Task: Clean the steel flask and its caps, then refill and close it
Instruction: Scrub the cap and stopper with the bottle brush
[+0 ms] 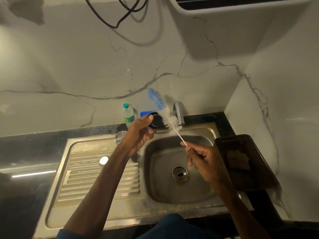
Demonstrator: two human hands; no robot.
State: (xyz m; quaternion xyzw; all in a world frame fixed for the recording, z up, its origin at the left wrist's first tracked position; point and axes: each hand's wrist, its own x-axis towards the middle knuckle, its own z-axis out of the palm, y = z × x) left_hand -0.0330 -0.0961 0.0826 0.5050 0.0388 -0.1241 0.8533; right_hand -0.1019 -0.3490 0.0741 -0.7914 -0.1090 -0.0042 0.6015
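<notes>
Head view, left hand (139, 130) grips black cap (155, 121), right hand (203, 156) holds brush (165, 114) (bristles beside cap)

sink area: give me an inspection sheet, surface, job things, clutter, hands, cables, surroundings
surface: steel sink with ribbed drainboard, set in a dark counter
job's things: black cap and bottle brush, bristles right beside the cap; small steel cup at the sink's back edge; flask not clearly seen
clutter: plastic water bottle, blue item behind the cap, dark tray with a brown pad
hands: left hand grips the cap; right hand pinches the brush's handle
cables: black cables loop on the wall
surroundings: tap, veined marble wall
</notes>
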